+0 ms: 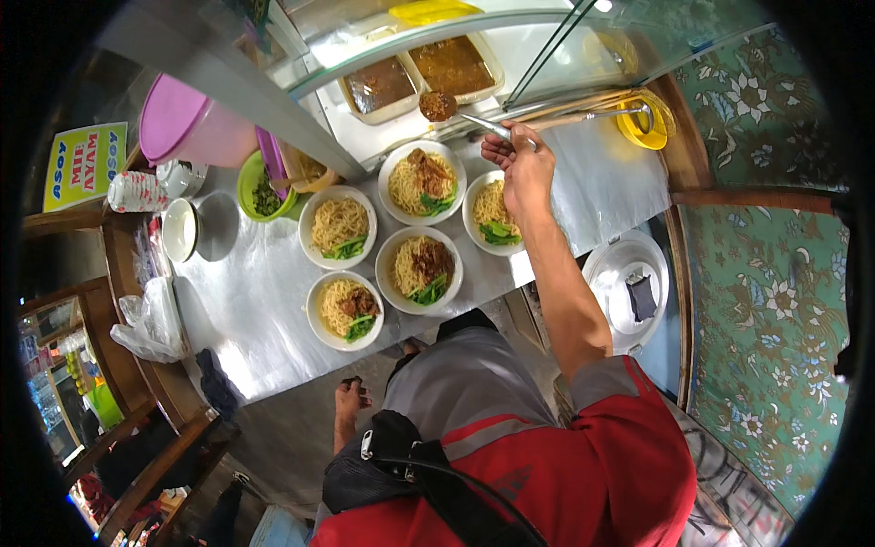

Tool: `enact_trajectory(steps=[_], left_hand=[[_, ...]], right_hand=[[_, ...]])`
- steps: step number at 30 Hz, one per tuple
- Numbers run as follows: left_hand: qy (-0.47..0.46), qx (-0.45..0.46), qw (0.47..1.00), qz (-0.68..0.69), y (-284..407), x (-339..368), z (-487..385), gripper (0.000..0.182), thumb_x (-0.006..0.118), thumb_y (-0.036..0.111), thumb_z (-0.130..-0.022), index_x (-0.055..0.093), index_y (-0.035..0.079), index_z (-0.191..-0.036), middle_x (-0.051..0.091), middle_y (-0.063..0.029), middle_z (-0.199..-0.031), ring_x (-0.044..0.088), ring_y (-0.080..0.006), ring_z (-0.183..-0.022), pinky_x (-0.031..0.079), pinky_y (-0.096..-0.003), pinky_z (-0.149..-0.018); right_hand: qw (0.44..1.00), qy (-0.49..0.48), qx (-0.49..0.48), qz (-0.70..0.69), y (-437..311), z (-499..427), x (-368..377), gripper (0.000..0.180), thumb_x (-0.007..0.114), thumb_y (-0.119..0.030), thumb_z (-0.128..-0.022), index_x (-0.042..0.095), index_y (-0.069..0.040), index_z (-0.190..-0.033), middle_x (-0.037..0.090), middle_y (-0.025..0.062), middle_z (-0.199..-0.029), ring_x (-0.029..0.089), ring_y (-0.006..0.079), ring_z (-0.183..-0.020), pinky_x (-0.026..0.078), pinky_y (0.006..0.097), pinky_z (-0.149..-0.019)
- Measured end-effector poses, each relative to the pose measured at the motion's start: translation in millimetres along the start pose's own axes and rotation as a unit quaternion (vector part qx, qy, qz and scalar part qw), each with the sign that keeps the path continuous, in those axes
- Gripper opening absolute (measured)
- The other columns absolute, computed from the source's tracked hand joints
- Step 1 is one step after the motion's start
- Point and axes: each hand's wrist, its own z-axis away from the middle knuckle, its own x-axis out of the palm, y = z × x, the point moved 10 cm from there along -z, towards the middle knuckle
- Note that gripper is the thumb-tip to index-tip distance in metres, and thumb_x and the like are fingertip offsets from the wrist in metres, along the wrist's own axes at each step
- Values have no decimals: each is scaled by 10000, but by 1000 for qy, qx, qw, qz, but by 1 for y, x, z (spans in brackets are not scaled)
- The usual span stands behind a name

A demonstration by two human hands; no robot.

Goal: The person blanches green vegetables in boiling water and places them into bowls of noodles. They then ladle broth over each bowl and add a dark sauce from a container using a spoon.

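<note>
My right hand [523,154] grips the handle of a metal ladle [492,126]. Chunky brown topping [437,107] fills its bowl, held just in front of two sauce tubs [497,65]. Several white bowls of noodles and greens stand below. Dark brown meat tops the front middle bowl [381,277] and the front left bowl [312,321]. Larger pieces lie on the back middle bowl [385,171]. Only noodles and greens show in the back left bowl [303,236]. My forearm partly covers the right bowl [467,217]. Low beside the table, my left hand [352,396] hangs empty, fingers loosely bent.
A glass panel [437,34] and a grey post [301,116] border the tubs. Left on the metal tabletop [253,308] are a green bowl [290,205] of chopped greens and stacked bowls [137,191]. A yellow container [642,133] with ladles sits right, above a lidded metal pot [615,314].
</note>
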Motion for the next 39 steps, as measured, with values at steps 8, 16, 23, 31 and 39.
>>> enact_trajectory(steps=[8,16,23,31,39], left_hand=[[7,0,1000,-26,-21,-38,10,352,607,344,-1053,624,-2,-1118,701,-137,-834,650,-218,-526,574,-364,-499],[25,-14,1000,1,-71,-65,29,332,600,331,-1060,625,4,-1114,694,-126,-829,648,-202,-531,569,-355,-499],[48,-25,998,-11,-120,-110,49,312,601,325,-1061,626,18,-1111,686,-105,-799,640,-183,-520,562,-345,-485],[50,-19,998,20,-144,-147,42,308,589,312,-1060,617,7,-1096,681,-102,-785,642,-189,-515,563,-353,-476],[34,-8,998,51,-122,-125,16,309,588,320,-1064,610,14,-1102,682,-102,-783,638,-189,-510,561,-355,-476]], right_hand=[[999,4,39,32,42,73,-29,296,582,-200,-1089,641,63,-1213,724,201,-949,722,257,-830,625,375,-773],[993,-74,48,82,75,136,30,312,573,-209,-1091,644,63,-1226,730,202,-956,725,236,-830,623,369,-772],[901,-159,-176,363,87,183,99,230,587,-142,-1085,693,26,-1202,755,152,-945,734,205,-801,599,330,-716],[727,-188,-447,486,47,250,140,203,721,-47,-936,723,-44,-1140,718,170,-899,707,348,-801,586,443,-705],[922,-74,-218,310,52,217,77,279,569,-183,-1099,690,30,-1231,761,151,-960,743,197,-828,604,321,-761]])
